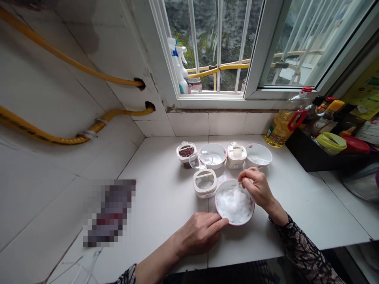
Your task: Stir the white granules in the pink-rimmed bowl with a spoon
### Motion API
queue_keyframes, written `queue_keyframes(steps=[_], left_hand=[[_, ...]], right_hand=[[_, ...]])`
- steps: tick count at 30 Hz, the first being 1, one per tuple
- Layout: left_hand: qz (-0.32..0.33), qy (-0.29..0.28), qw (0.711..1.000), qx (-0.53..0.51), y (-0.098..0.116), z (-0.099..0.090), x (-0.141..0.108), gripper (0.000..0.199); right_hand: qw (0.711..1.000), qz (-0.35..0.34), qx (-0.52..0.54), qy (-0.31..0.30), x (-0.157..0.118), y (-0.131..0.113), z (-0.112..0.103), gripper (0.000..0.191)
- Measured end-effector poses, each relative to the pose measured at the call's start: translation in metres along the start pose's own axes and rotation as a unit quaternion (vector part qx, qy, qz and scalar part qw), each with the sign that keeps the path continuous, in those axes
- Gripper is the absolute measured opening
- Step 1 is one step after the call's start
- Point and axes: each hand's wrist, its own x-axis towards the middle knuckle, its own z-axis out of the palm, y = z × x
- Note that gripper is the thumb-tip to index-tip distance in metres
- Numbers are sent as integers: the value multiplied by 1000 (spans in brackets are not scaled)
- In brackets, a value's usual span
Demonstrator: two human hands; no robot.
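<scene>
A white bowl with a pink rim stands on the counter, heaped with white, crystal-like grains. My left hand grips its near left rim, thumb on the edge and the other fingers curled, partly out of sight. Between the closed fingers of my right hand is a white spoon, its lower end in the white grains. Just left of the bowl sits a seasoning jar with its clear lid raised and some whitish contents inside.
Behind stand a jar of dark red grains, a second white bowl, a jar of pale powder and a third bowl. An oil bottle and a black condiment box are at right. A blurred dark object lies left.
</scene>
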Motion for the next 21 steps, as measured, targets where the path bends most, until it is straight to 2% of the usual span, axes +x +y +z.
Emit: queue_keyframes(steps=[3,6,9,12,14,18,21], left_hand=[[-1,-1,1000,-5,0,-1,1,38],[-1,1,1000,-7,0,-1,2,39],[2,4,1000,-6,1,-1,2,39],[5,5,1000,-4,0,-1,2,39],[6,9,1000,-2,0,-1,3,39],[10,7,1000,-5,0,-1,2,38],[8,5,1000,-8,0,0,1,39]], right_hand=[[992,97,74,-8,2,2,-4,21],[983,138,122,-18,4,5,-7,21],[994,88,67,-1,4,5,-6,21],[1000,22,9,-14,2,4,-3,22],[999,19,9,-26,1,3,-1,23],[993,95,66,-18,2,2,-2,22],[975,176,135,-19,4,2,-5,19]])
